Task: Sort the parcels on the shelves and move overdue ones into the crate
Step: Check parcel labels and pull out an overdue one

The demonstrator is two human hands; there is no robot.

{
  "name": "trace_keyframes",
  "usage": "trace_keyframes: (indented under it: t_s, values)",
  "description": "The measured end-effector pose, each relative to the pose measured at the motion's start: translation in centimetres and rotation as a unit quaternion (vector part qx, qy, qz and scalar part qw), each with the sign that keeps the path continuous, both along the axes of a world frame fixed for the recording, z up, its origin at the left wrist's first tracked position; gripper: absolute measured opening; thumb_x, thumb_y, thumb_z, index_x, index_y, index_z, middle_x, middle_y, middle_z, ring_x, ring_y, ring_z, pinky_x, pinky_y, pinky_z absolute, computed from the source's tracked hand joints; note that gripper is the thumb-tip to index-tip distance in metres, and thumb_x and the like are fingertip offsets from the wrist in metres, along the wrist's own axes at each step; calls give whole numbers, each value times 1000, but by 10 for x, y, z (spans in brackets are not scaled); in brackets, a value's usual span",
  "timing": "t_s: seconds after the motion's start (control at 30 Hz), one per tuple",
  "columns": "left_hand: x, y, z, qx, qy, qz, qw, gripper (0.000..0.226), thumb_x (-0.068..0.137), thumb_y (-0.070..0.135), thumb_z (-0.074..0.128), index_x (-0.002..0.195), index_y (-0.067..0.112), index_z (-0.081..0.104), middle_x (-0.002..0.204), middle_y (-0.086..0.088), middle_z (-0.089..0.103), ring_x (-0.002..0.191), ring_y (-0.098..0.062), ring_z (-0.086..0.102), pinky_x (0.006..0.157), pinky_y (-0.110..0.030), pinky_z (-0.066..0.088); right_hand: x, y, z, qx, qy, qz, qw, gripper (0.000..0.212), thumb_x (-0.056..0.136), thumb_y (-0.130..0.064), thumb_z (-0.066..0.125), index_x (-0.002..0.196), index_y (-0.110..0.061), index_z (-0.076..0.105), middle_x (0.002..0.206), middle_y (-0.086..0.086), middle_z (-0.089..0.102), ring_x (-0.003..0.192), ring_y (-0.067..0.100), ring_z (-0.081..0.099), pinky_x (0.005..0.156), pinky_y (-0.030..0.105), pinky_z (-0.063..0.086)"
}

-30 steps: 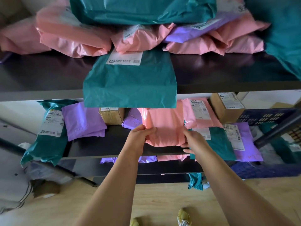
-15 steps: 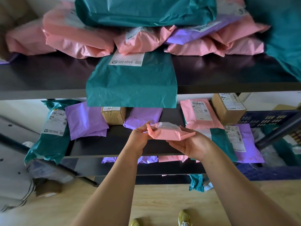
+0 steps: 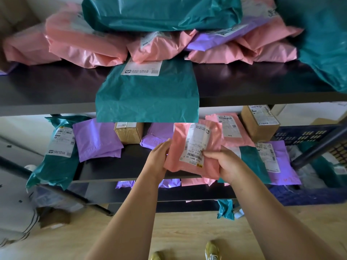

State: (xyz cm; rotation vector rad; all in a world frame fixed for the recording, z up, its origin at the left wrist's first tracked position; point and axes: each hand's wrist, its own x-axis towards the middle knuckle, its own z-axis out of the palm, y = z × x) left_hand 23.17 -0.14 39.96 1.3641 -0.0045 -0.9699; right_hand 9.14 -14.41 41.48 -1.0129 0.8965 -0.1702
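A pink mailer parcel [image 3: 180,147] with a white shipping label facing me is held above the front of the middle shelf [image 3: 116,166]. My left hand [image 3: 159,158] holds its left edge. My right hand [image 3: 223,162] grips its lower right corner, thumb on the label. A dark blue crate [image 3: 304,134] stands at the right beside the shelves, with parcels inside. Another pink parcel [image 3: 232,132], a teal one [image 3: 253,166] and a purple one [image 3: 277,162] lie on the shelf behind my right hand.
The top shelf [image 3: 47,89] carries a heap of pink, purple and teal mailers; a teal parcel [image 3: 148,94] overhangs its front edge. On the middle shelf lie a teal bag [image 3: 56,151], purple mailers [image 3: 97,139] and two cardboard boxes [image 3: 129,132] [image 3: 261,121]. Wooden floor below.
The pink parcel has been lifted off the shelf and flipped over in both hands, so its label side now faces me.
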Motion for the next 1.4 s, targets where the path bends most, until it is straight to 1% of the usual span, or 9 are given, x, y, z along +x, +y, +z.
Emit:
trace_keyframes:
  t_s: [0.13, 0.4, 0.6, 0.7, 0.83, 1.03, 1.17, 1.27, 1.4]
  values:
    - [-8, 2, 0, -4, -8, -99, 995, 44, 92, 34, 66, 123, 3, 62, 112, -14, 72, 108, -27, 68, 94, -41, 55, 1, -1, -2, -19, -47, -43, 998, 33, 86, 8, 62, 115, -9, 63, 103, 10, 75, 90, 25, 74, 68, 34, 56]
    - [-8, 6, 1, 18, 7, -96, 995, 30, 90, 8, 67, 119, 2, 59, 105, -16, 74, 97, -30, 72, 86, -40, 59, 0, -4, -13, -48, -16, -44, 998, 38, 84, 8, 64, 119, -4, 61, 112, 14, 71, 107, 30, 67, 96, 47, 52]
    - [9, 5, 2, 71, -92, -61, 991, 17, 93, 10, 63, 108, 7, 69, 102, -14, 75, 98, -29, 71, 93, -41, 56, -4, -20, -6, -136, 3, -88, 987, 56, 83, -8, 74, 133, -12, 49, 123, 7, 62, 114, 25, 61, 89, 37, 54]
    - [17, -1, 4, 126, -159, -85, 976, 12, 96, 11, 58, 94, 17, 69, 98, -10, 73, 90, -23, 70, 88, -36, 56, -3, -29, 4, -295, 97, -78, 947, 85, 78, -26, 81, 148, -25, 33, 146, -1, 44, 127, 21, 48, 87, 31, 46]
    - [19, -11, 9, 188, -236, -175, 937, 24, 96, 9, 47, 90, 17, 68, 87, -9, 66, 75, -24, 60, 65, -29, 46, -2, -26, 13, -416, 103, 64, 901, 70, 85, -21, 75, 146, -31, 41, 149, -7, 41, 132, 17, 44, 99, 33, 43]
    - [9, -28, 20, 199, -317, -206, 904, 26, 95, 8, 43, 97, 17, 67, 87, -7, 63, 75, -20, 55, 61, -25, 42, 3, -8, 4, -538, 179, 228, 792, 20, 94, -21, 54, 105, -25, 71, 92, -5, 71, 75, 9, 64, 57, 24, 48]
    - [7, -29, 19, 186, -338, -137, 912, 21, 95, 18, 55, 113, 19, 64, 103, 2, 65, 90, -19, 59, 64, -23, 44, 2, -10, -6, -518, 170, 181, 818, 21, 98, -13, 48, 90, -19, 66, 72, -8, 59, 68, 13, 57, 54, 22, 37]
    - [9, -28, 14, 186, -327, -78, 923, 52, 92, 40, 63, 138, 18, 49, 126, 4, 55, 107, -14, 52, 82, -27, 40, 0, -15, -3, -458, 161, 131, 864, 19, 98, -7, 46, 89, -12, 62, 77, -2, 58, 69, 15, 53, 57, 23, 35]
    - [7, -29, 7, 187, -246, -54, 950, 74, 91, 40, 65, 150, 14, 31, 149, -5, 41, 127, -22, 48, 88, -29, 36, -6, -22, -1, -313, 131, 23, 941, 20, 92, -3, 49, 92, -11, 68, 88, 12, 68, 78, 24, 63, 61, 36, 52]
